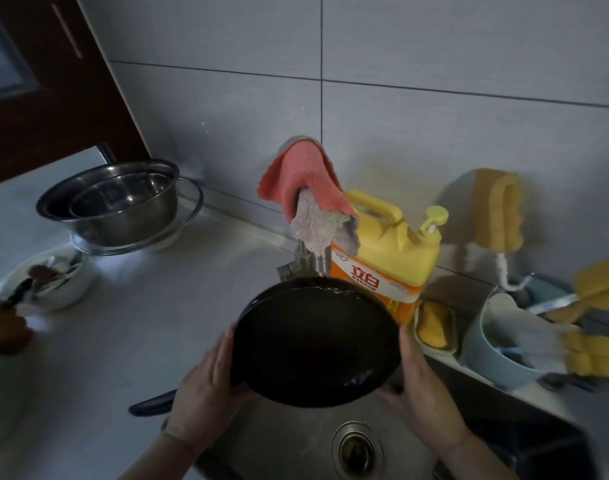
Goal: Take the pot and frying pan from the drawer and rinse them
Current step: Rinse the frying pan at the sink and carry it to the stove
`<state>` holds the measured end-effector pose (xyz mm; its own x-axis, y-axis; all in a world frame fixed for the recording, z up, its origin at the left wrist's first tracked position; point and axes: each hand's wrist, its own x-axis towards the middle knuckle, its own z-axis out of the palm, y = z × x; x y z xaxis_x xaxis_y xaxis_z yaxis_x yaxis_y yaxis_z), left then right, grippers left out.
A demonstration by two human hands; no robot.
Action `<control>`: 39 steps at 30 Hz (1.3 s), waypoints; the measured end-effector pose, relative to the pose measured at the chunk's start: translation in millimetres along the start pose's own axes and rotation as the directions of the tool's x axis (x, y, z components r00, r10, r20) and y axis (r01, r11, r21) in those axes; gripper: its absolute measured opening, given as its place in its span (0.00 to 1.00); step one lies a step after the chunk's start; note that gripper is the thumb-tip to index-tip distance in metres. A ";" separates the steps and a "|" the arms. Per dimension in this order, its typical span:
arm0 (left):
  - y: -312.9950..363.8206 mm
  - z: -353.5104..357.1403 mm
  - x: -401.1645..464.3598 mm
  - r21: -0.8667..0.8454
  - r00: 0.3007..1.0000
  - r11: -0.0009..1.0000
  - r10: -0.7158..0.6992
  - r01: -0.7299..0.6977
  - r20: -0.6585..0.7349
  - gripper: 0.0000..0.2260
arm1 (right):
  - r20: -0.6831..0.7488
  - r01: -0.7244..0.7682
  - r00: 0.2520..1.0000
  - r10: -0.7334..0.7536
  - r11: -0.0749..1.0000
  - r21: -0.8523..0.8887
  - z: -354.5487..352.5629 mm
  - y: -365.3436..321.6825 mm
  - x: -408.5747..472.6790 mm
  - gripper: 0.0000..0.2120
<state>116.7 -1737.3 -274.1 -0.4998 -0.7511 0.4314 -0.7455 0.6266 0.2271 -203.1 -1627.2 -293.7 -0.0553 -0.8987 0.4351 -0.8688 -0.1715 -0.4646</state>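
Note:
I hold the black frying pan (317, 341) tilted over the steel sink (296, 441), its far rim under the tap (305, 263). My left hand (206, 386) grips the pan's left rim, near where the dark handle (150, 405) sticks out to the left. My right hand (421, 386) holds the right rim with its fingers curled underneath. Water glints on the pan's rim. The steel pot (112, 202) stands on the counter at the back left, with a smaller steel bowl inside it.
A pink and grey cloth (306, 199) hangs over the tap. A yellow detergent bottle (386, 251) stands behind the pan. Sponges and a blue holder (497, 351) sit at the right. A white bowl of utensils (53, 282) is on the counter at left. The drain (356, 452) lies below.

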 end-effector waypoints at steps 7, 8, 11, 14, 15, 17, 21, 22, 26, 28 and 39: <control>36.5 25.8 20.6 -0.109 0.987 0.983 0.154 -0.150 0.034 0.46 | -0.020 -0.105 0.994 0.106 0.994 0.015 -35.3 25.6 -30.5 0.67; 40.8 28.8 22.6 -0.115 0.985 0.981 0.165 -0.159 0.041 0.46 | -0.006 -0.132 0.991 0.132 0.991 0.021 -38.9 27.9 -34.2 0.69; 54.8 33.0 27.0 -0.122 0.982 0.977 0.181 -0.175 0.046 0.44 | -0.013 -0.159 0.987 0.159 0.987 0.016 -53.2 27.0 -41.4 0.65; 62.2 31.5 28.3 -0.121 0.981 0.976 0.187 -0.179 0.055 0.43 | -0.055 -0.141 0.989 0.141 0.990 0.002 -56.5 23.3 -43.4 0.64; 61.2 30.4 27.4 -0.121 0.981 0.977 0.182 -0.173 0.064 0.43 | -0.030 -0.147 0.989 0.147 0.989 -0.006 -53.7 25.6 -44.6 0.72; 54.5 28.9 23.7 -0.105 0.985 0.982 0.162 -0.155 0.062 0.43 | 0.005 -0.142 0.990 0.142 0.990 -0.019 -46.9 28.7 -44.8 0.77; 36.0 19.3 11.7 -0.076 0.995 0.993 0.089 -0.086 0.048 0.44 | 0.061 -0.145 0.988 0.145 0.989 -0.012 -33.6 19.6 -32.2 0.72; 29.6 17.5 7.0 -0.062 0.997 0.996 0.069 -0.066 0.044 0.45 | 0.076 -0.133 0.988 0.134 0.991 -0.015 -29.1 15.5 -28.0 0.71; 8.8 6.2 -6.3 0.006 0.998 1.000 -0.031 0.031 0.046 0.44 | 0.108 -0.046 0.993 0.046 0.999 -0.004 -8.7 1.2 -12.7 0.65; -1.6 0.5 -11.6 0.043 0.995 0.997 -0.070 0.067 0.071 0.44 | 0.137 -0.020 0.990 0.023 0.999 -0.027 -2.7 -9.1 -3.9 0.66; -12.8 -5.4 -12.2 0.065 0.985 0.993 -0.107 0.099 0.133 0.48 | 0.103 -0.019 0.995 0.017 1.000 0.017 7.8 -14.5 2.7 0.62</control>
<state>134.7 -1735.1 -277.6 -0.4715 -0.8345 0.2849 -0.8182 0.5346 0.2116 -186.8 -1630.3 -291.9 -0.0193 -0.9384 0.3451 -0.8589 -0.1611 -0.4861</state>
